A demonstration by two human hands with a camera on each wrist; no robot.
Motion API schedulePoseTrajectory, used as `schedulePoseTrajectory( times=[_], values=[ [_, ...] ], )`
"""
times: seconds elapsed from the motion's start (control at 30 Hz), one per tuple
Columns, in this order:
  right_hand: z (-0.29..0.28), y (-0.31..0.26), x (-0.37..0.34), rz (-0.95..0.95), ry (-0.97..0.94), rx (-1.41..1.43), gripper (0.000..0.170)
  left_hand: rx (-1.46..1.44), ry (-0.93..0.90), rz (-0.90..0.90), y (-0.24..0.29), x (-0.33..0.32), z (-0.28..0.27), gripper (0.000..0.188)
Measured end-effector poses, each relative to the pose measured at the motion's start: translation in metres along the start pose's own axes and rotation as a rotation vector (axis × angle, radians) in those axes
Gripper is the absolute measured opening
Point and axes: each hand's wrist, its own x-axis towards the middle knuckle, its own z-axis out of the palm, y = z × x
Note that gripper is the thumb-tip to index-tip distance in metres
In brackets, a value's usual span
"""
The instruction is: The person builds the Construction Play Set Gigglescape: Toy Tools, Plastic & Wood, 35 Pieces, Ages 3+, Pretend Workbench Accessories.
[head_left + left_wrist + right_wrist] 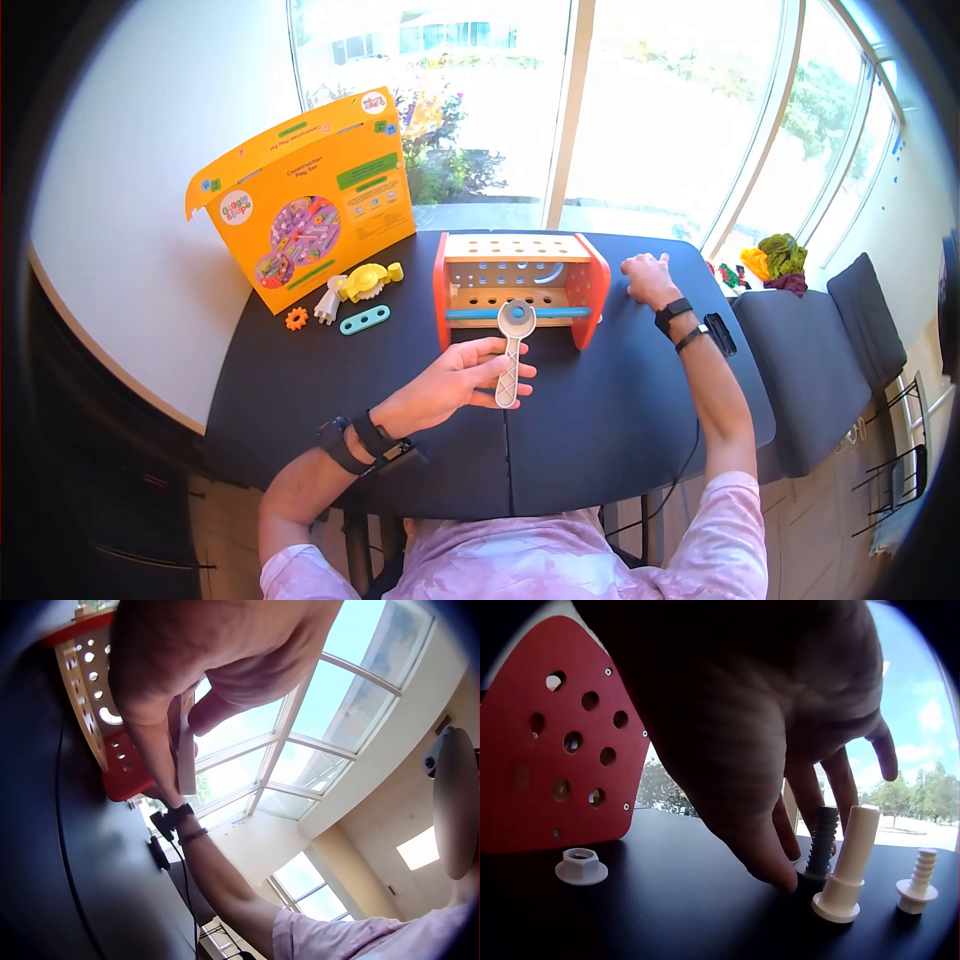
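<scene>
My left hand holds a pale toy wrench upright by its handle, thumb across the front. Its round end overlaps the blue rod of the wooden toy toolbox in the head view. Right of the toolbox, my right hand reaches down to the table. In the right wrist view its thumb tip is right at the base of a dark grey toy bolt, with the fingers behind. A cream peg stands beside the bolt, and a small white screw farther right.
A white nut lies by the toolbox's red side. Left on the table are an orange gear, a teal strip and yellow toy pieces, before an orange box. A grey chair stands at right.
</scene>
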Motion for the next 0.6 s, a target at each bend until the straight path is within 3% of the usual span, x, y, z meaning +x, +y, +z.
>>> schedulePoseTrajectory(
  times=[0.13, 0.23, 0.33, 0.43, 0.47, 0.6],
  values=[
    [0.004, -0.004, 0.017, -0.006, -0.120, -0.069, 0.024, 0.001, 0.002, -0.004, 0.002, 0.001, -0.002, 0.047],
    [0.001, -0.006, 0.020, -0.047, -0.046, 0.014, 0.023, 0.000, 0.002, -0.001, 0.002, 0.004, -0.004, 0.047],
    [-0.013, -0.004, 0.028, -0.147, 0.205, 0.359, 0.021, -0.018, -0.003, 0.007, 0.006, 0.010, -0.005, 0.047],
    [-0.070, -0.020, 0.025, -0.112, 0.341, 0.523, 0.023, -0.034, -0.008, 0.013, 0.009, 0.020, -0.005, 0.047],
    [-0.079, -0.024, 0.030, -0.139, 0.484, 0.547, 0.025, -0.029, -0.008, 0.016, 0.011, 0.023, -0.004, 0.047],
    [-0.131, -0.046, 0.031, -0.085, 0.556, 0.773, 0.027, -0.043, -0.008, 0.033, 0.014, 0.037, -0.004, 0.042]
  ],
)
